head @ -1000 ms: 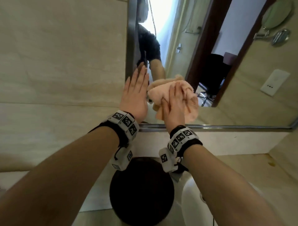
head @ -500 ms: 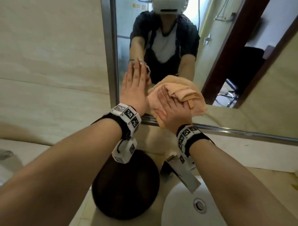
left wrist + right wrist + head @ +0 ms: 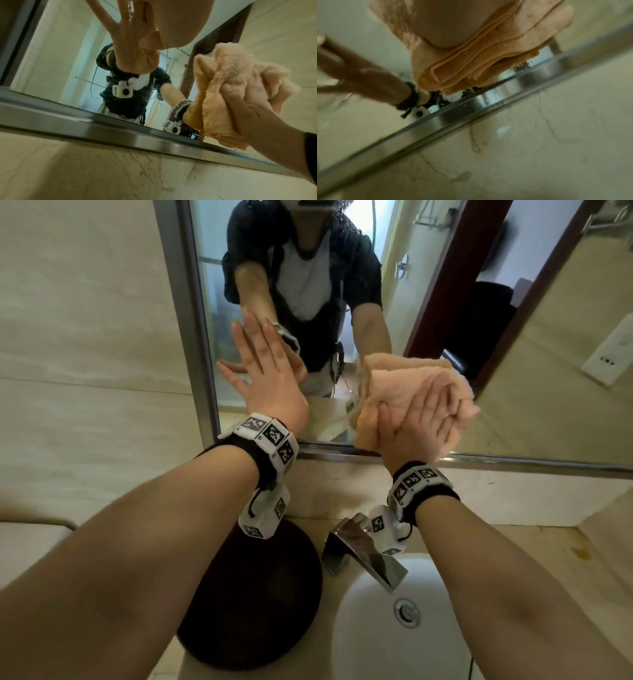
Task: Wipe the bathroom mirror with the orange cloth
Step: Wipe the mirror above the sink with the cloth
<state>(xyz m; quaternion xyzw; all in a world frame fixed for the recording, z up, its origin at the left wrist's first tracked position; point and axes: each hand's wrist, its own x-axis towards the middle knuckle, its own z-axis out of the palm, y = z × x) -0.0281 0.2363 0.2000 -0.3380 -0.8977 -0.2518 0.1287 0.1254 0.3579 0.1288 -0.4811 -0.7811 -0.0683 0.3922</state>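
The orange cloth (image 3: 404,392) sits bunched against the mirror (image 3: 428,302), right hand (image 3: 421,419) clamped around it in a firm grip. Just left of that grip, the left hand (image 3: 270,374) presses flat on the glass, fingers straight.

Peach-orange cloth (image 3: 407,392), silver-framed mirror (image 3: 191,313), beige veined wall (image 3: 85,337), apparently dark brown bowl (image 3: 253,594).
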